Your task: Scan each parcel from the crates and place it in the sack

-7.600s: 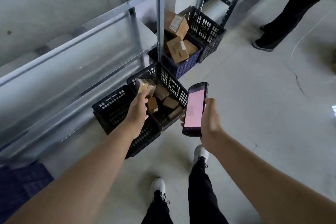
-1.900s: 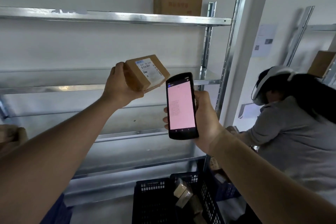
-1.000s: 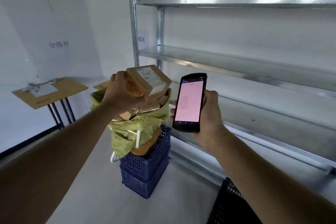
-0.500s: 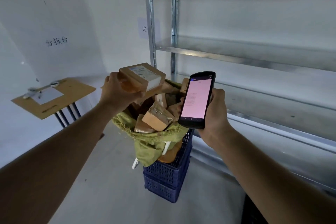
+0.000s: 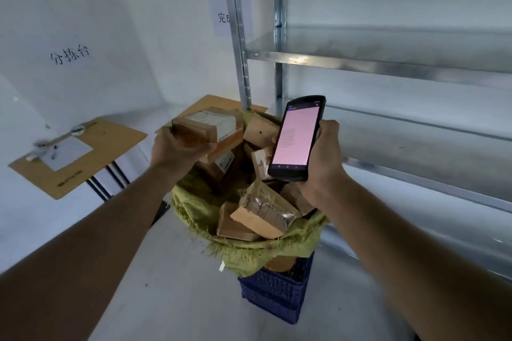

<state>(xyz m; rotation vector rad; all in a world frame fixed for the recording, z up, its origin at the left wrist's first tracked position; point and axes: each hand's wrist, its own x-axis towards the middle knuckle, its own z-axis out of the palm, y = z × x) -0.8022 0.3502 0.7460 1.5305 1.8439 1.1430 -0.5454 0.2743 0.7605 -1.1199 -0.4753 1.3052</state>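
My left hand grips a brown cardboard parcel with a white label on top, held over the far left side of the sack's mouth. The green woven sack stands open on a blue crate and holds several brown parcels piled to its rim. My right hand holds a black handheld scanner with a pink screen, upright above the right side of the sack.
A metal shelving rack runs along the right and behind the sack. A small wooden table with paper and pens stands at the left by the white wall. Grey floor lies in front of the crate.
I have turned from the black crates and closed in on the sack. My left hand has lowered the parcel from scanner height to just over the sack's mouth.
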